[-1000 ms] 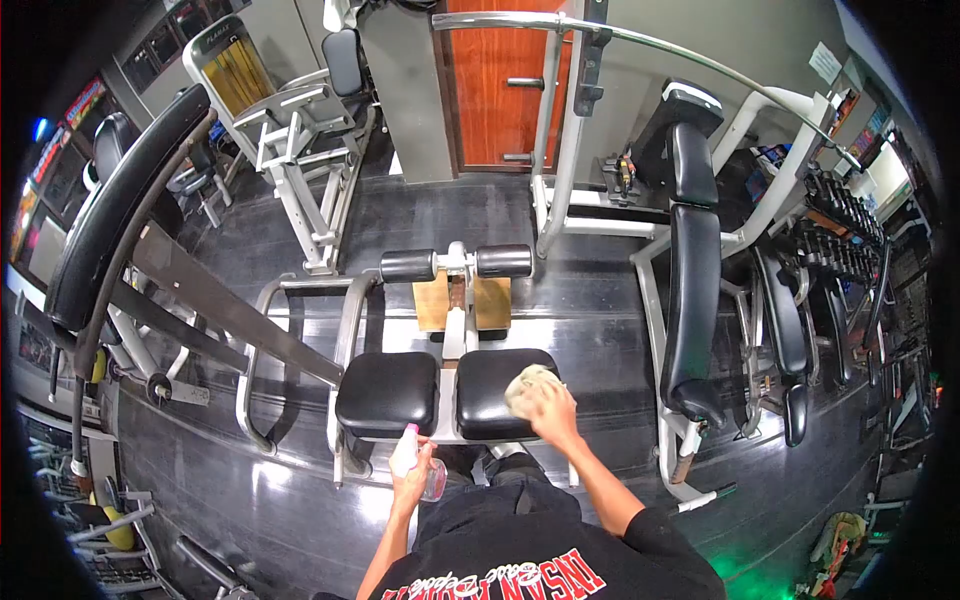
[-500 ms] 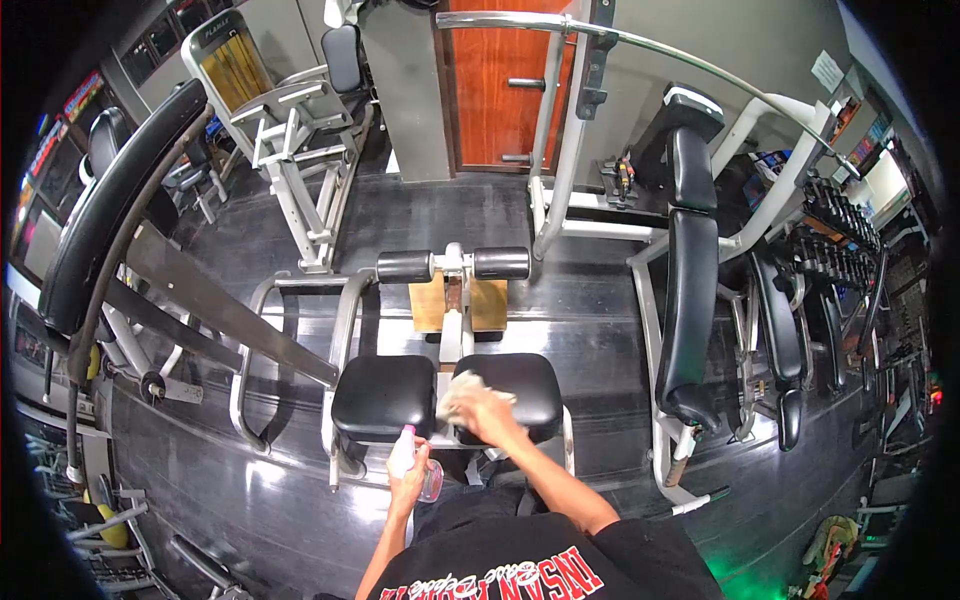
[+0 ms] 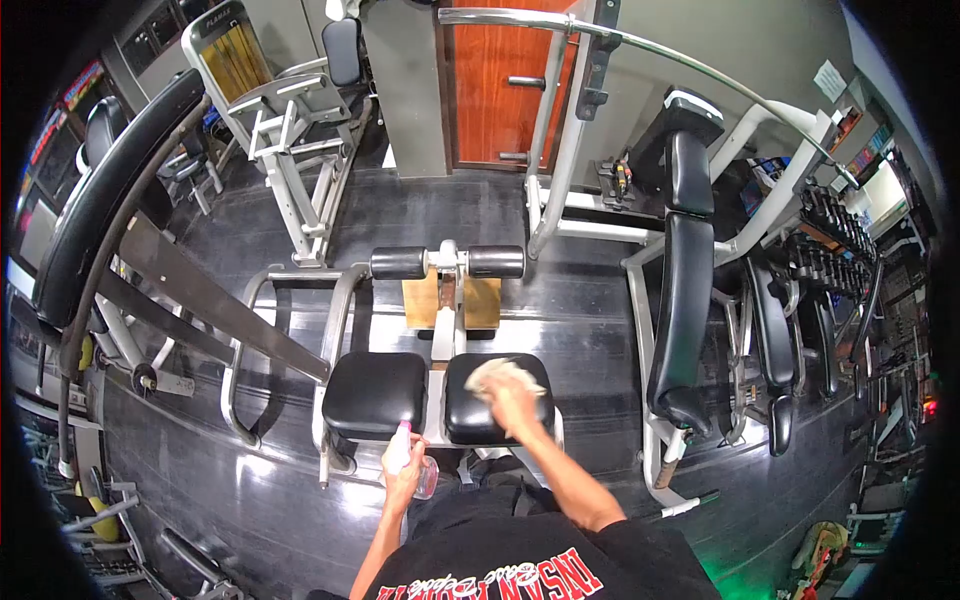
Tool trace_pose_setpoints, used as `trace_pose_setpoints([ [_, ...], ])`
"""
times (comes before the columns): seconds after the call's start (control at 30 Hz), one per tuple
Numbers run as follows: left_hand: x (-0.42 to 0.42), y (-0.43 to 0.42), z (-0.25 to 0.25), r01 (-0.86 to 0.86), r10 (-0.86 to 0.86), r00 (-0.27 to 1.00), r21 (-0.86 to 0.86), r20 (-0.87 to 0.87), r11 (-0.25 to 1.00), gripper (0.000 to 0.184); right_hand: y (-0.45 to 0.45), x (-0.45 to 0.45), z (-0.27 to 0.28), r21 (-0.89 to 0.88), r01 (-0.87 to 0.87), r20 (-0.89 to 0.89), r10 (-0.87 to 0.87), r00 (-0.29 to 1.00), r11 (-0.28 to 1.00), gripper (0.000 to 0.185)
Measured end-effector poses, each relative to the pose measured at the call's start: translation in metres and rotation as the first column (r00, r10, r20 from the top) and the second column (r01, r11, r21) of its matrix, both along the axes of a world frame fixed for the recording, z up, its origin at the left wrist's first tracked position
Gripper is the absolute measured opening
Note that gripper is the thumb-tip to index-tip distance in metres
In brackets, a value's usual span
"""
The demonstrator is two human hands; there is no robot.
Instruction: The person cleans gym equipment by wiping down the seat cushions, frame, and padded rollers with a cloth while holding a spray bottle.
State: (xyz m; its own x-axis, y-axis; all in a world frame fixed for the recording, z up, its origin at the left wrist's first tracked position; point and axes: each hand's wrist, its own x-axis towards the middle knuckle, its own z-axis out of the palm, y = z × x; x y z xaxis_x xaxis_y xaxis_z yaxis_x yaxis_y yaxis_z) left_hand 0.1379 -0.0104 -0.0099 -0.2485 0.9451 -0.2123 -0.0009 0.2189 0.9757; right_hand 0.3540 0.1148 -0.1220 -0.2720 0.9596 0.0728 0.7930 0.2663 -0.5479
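My right hand (image 3: 512, 402) presses a pale cloth (image 3: 488, 376) onto the right black padded seat (image 3: 530, 428) of the machine in front of me. Its fingers are slightly blurred and lie over the cloth. In my left hand (image 3: 400, 478) is a spray bottle (image 3: 428, 480) with a white and pink top and a clear body, held upright just in front of the left padded seat (image 3: 375, 392). Part of the bottle is hidden behind the fingers.
Beyond the seats are two padded rollers (image 3: 398, 263) on a white post and a wooden block (image 3: 483, 304). An inclined bench (image 3: 684, 300) under a barbell (image 3: 660, 56) stands to the right. At the left rises a long padded arm (image 3: 110, 210); dumbbell racks (image 3: 840, 225) line the far right.
My right hand and the cloth have moved right and slightly up across the right seat, from its left edge toward its middle. My left hand still holds the bottle. The view has shifted slightly.
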Motion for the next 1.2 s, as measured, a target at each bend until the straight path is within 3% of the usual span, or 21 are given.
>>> trace_pose_setpoints([
  [0.1,0.007,0.005,-0.001,0.016,-0.017,1.000,-0.020,-0.012,1.000,0.013,-0.031,-0.041,0.039,0.104,-0.329,-0.134,0.341,0.930,0.939,0.034],
  [0.2,0.013,0.010,0.005,0.041,-0.042,0.999,-0.033,-0.024,0.999,0.013,-0.034,-0.023,0.058,0.072,-0.404,-0.179,0.410,0.894,0.912,0.042],
  [0.23,0.014,0.011,0.008,0.061,-0.063,0.998,-0.043,-0.031,0.997,0.014,-0.028,-0.008,0.051,0.071,-0.469,-0.093,0.474,0.875,0.880,0.044],
  [0.3,0.014,0.013,0.007,0.074,-0.075,0.996,-0.018,-0.039,0.997,0.014,-0.025,0.029,0.042,0.020,-0.393,-0.030,0.393,0.919,0.919,0.037],
  [0.37,0.016,0.011,0.006,0.079,-0.079,0.996,0.005,-0.044,0.997,0.014,-0.019,0.061,0.033,-0.117,-0.254,-0.080,0.246,0.966,0.960,0.030],
  [0.4,0.016,0.009,0.006,0.074,-0.073,0.996,0.009,-0.048,0.997,0.014,-0.017,0.070,0.042,0.015,-0.167,-0.154,0.167,0.974,0.986,0.028],
  [0.5,0.018,0.003,0.013,0.039,-0.038,0.999,0.004,-0.039,0.999,0.015,-0.018,0.056,0.050,-0.046,0.125,0.050,-0.123,0.991,0.991,0.029],
  [0.57,0.020,-0.001,0.010,0.012,-0.013,1.000,-0.008,-0.019,1.000,0.018,-0.027,0.029,0.034,-0.065,0.100,0.058,-0.097,0.994,0.993,0.032],
  [0.6,0.019,-0.002,0.002,0.016,-0.016,1.000,-0.006,-0.017,1.000,0.017,-0.034,0.012,0.047,0.046,-0.028,-0.023,0.029,0.999,0.999,0.035],
  [0.7,0.023,-0.004,0.003,0.042,-0.042,0.999,-0.017,-0.016,0.999,0.015,-0.062,-0.021,0.043,0.118,-0.235,-0.080,0.245,0.966,0.965,0.043],
  [0.83,0.028,-0.001,0.004,0.023,-0.023,0.999,-0.010,0.037,1.000,0.015,-0.057,0.035,0.061,0.115,-0.406,-0.127,0.419,0.899,0.906,0.040],
  [0.97,0.018,-0.007,0.000,0.050,-0.050,0.999,-0.023,0.006,0.998,0.024,-0.053,0.077,0.054,0.073,-0.190,0.065,0.185,0.981,0.979,0.046],
  [1.0,0.016,-0.008,0.002,0.039,-0.040,0.999,-0.030,-0.007,0.999,0.023,-0.050,0.077,0.049,0.013,-0.045,-0.021,0.045,0.999,0.999,0.041],
  [1.03,0.016,-0.009,0.002,0.027,-0.028,0.999,-0.036,-0.019,0.999,0.023,-0.046,0.076,0.042,0.013,-0.053,-0.020,0.054,0.998,0.998,0.041],
  [1.1,0.016,-0.013,0.002,-0.016,0.016,1.000,-0.021,0.017,1.000,0.022,-0.036,0.069,0.034,-0.052,0.287,-0.041,-0.289,0.956,0.957,0.034],
  [1.13,0.017,-0.014,0.003,-0.049,0.049,0.997,-0.006,0.052,0.999,0.022,-0.032,0.059,0.034,-0.020,0.311,0.001,-0.311,0.950,0.950,0.031],
  [1.17,0.017,-0.016,0.004,-0.050,0.051,0.997,-0.007,0.051,0.999,0.022,-0.031,0.052,0.028,0.090,0.209,0.008,-0.211,0.977,0.974,0.027],
  [1.2,0.018,-0.016,0.005,-0.042,0.043,0.999,-0.022,0.031,0.999,0.021,-0.030,0.038,0.034,0.054,0.130,0.024,-0.132,0.991,0.990,0.026],
])
